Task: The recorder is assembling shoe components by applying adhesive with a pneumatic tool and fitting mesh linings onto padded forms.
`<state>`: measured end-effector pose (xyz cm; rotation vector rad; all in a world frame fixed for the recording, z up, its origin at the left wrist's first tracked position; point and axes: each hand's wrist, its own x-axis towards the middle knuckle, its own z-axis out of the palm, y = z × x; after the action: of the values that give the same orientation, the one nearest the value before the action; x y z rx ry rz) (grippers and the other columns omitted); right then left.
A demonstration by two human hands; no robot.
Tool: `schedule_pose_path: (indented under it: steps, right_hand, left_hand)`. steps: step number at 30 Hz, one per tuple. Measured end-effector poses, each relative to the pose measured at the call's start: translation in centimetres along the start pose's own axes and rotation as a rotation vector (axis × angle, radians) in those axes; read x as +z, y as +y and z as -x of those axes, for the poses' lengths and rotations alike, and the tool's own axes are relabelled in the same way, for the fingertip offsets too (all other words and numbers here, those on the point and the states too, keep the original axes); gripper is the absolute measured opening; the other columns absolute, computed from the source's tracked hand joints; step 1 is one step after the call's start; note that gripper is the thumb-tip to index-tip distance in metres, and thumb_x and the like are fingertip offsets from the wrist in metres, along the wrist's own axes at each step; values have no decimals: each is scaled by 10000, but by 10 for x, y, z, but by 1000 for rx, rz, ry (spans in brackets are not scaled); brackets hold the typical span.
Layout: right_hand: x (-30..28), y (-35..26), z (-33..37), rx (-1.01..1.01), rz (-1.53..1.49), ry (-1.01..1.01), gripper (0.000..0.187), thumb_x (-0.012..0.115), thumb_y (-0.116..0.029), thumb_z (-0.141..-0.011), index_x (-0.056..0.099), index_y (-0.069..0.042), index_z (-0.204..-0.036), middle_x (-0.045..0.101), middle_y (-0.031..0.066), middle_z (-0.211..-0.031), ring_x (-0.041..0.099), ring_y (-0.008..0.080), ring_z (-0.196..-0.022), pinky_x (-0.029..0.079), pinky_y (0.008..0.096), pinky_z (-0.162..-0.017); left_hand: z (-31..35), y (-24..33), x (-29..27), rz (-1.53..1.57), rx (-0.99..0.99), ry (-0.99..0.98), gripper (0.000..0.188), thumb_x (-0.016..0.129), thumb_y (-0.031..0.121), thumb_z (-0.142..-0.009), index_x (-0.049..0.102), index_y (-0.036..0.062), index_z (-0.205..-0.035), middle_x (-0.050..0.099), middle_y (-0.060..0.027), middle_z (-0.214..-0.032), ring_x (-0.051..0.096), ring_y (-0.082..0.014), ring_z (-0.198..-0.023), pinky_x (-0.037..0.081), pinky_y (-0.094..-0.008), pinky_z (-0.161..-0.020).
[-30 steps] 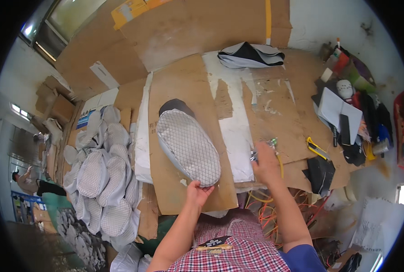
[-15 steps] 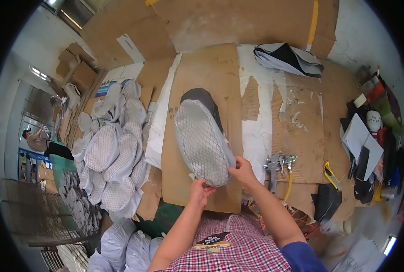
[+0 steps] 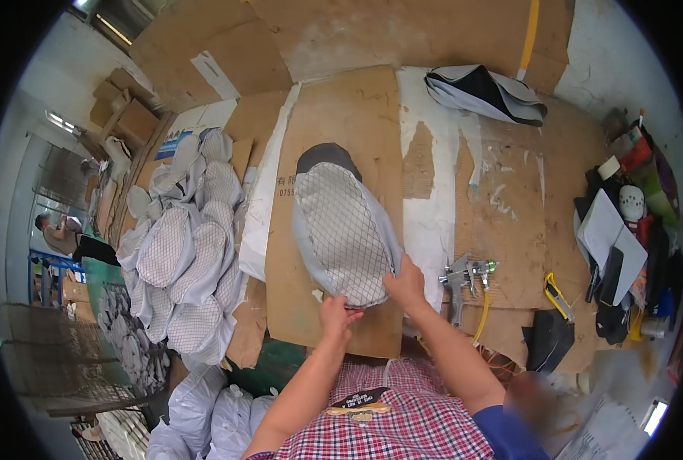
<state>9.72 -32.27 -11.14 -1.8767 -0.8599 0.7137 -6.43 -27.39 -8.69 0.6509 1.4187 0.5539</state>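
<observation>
A slipper-shaped fabric bootie (image 3: pixel 345 234) lies sole up on the cardboard. Its sole is light grey with a dark diamond grid, its sides are plain grey, and the far end shows a dark grey part. My left hand (image 3: pixel 337 320) pinches the near end at its left corner. On the right, my right hand (image 3: pixel 404 285) grips the near right edge, thumb over the sole's rim. What the fingers do underneath is hidden.
A heap of similar booties (image 3: pixel 184 253) lies to the left. Rightward are a spray gun (image 3: pixel 465 277) with a yellow hose, a yellow utility knife (image 3: pixel 557 297) and black fabric (image 3: pixel 550 337). Folded grey and black fabric (image 3: pixel 485 93) lies far right. White bags (image 3: pixel 199 406) stand below left.
The bootie has turned slightly, so its dark part now shows mainly at the far end. My right thumb has come farther over the sole's edge. Both hands keep hold.
</observation>
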Motion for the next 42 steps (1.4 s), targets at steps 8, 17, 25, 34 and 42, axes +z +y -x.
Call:
schedule_pose_path:
  steps: [8,17,25,34,42]
  right_hand:
    - [-87,-5,37,-201,561,242,519,678,-208,-672,479,-40,-1122,499,149,-1073,453,335,-1015,387,420,-853]
    - [-93,18,80,-90,759,336,671,642,-83,-616,405,-75,-1244,421,131,-1179,405,327,-1059,346,418,-918]
    - [-156,-98,151,-231,-540,323,596,515,20,-688,352,-3,-1260,485,112,-1121,517,174,-961,426,296,-826]
    - [-158,-200,200,-82,-399,-8,443,589,-147,-822,437,22,-1202,577,104,-877,580,181,-770,475,315,-708]
    - [-173,-207,242,51,-59,-175,532,618,-5,-752,425,-5,-1247,568,32,-894,519,94,-804,435,240,-723]
  left_hand:
    - [-7,8,-30,43,-43,-84,193,444,102,-820,458,-7,-979,584,-158,-871,615,-285,-666,528,-363,-538]
    - [3,-6,-30,2,-32,-224,212,538,179,-852,488,28,-992,591,-119,-887,616,-216,-649,517,-295,-535]
    - [-13,-19,-69,-81,-94,-298,159,543,162,-850,489,59,-959,579,-94,-863,613,-199,-667,518,-281,-547]
    - [-17,-33,-135,-28,-103,-273,111,511,154,-848,524,71,-921,590,-70,-794,602,-170,-601,504,-259,-504]
    - [-20,-35,-182,21,-118,-184,115,495,147,-837,530,68,-913,581,-64,-765,588,-165,-584,501,-270,-511]
